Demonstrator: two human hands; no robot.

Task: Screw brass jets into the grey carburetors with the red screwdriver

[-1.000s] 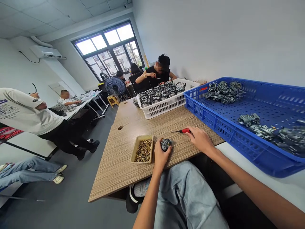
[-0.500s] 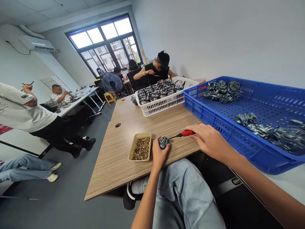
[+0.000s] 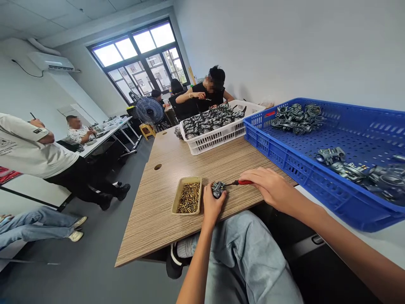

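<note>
My left hand (image 3: 213,203) is closed around a small grey metal carburetor (image 3: 218,189) at the table's near edge. My right hand (image 3: 268,185) grips a screwdriver (image 3: 244,182) with a red handle and a dark shaft. The shaft points left, and its tip meets the right side of the carburetor; the exact contact is too small to make out. Just left of my left hand stands a cream-coloured tub (image 3: 173,207) holding many small brass parts (image 3: 189,198), which look like jets or screws.
A blue crate (image 3: 284,162) with metal carburetors (image 3: 297,118) stands on the right. Behind the table's middle is a white basket (image 3: 209,141) full of dark carburetors (image 3: 215,120). A co-worker (image 3: 205,95) sits beyond it. Another person (image 3: 38,147) stands at left, near a fan (image 3: 148,110).
My right hand has shifted slightly left over the screwdriver, covering more of its red handle. The carburetor stays in my left hand. The co-worker's hand behind the basket has moved a little.
</note>
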